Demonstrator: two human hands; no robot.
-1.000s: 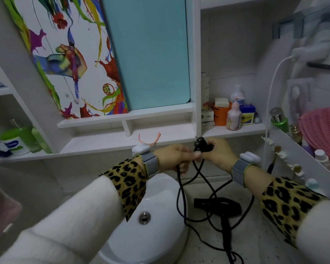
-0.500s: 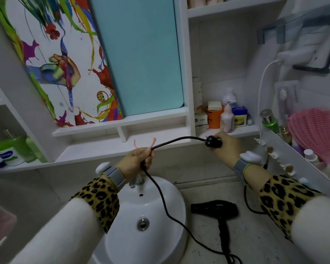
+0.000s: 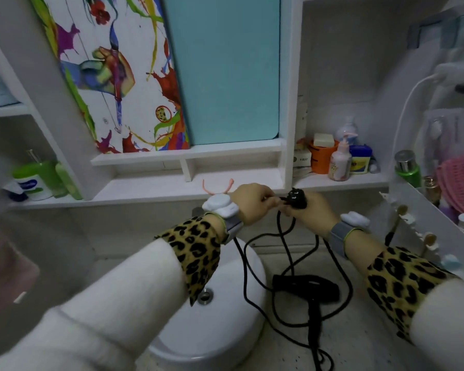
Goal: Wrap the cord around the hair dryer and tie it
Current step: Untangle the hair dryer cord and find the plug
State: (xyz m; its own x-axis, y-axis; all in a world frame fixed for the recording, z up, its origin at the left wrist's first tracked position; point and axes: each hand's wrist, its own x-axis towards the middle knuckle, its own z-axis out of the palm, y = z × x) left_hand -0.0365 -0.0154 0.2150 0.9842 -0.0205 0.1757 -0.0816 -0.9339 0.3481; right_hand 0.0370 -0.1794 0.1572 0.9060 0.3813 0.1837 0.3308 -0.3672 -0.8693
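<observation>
Black cord (image 3: 285, 245) hangs in loose loops from both hands, held close together: the right hand (image 3: 310, 212) grips the plug (image 3: 296, 198), the left hand (image 3: 252, 203) pinches the cord beside it. The hair dryer (image 3: 306, 289) lies on the counter below, right of the sink (image 3: 225, 328). I judge nothing is wrapped or tied yet.

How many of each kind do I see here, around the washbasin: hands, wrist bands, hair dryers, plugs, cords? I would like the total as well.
Hands: 2, the left hand and the right hand
Wrist bands: 2
Hair dryer: 1
Plug: 1
Cord: 1
Total: 7
</observation>
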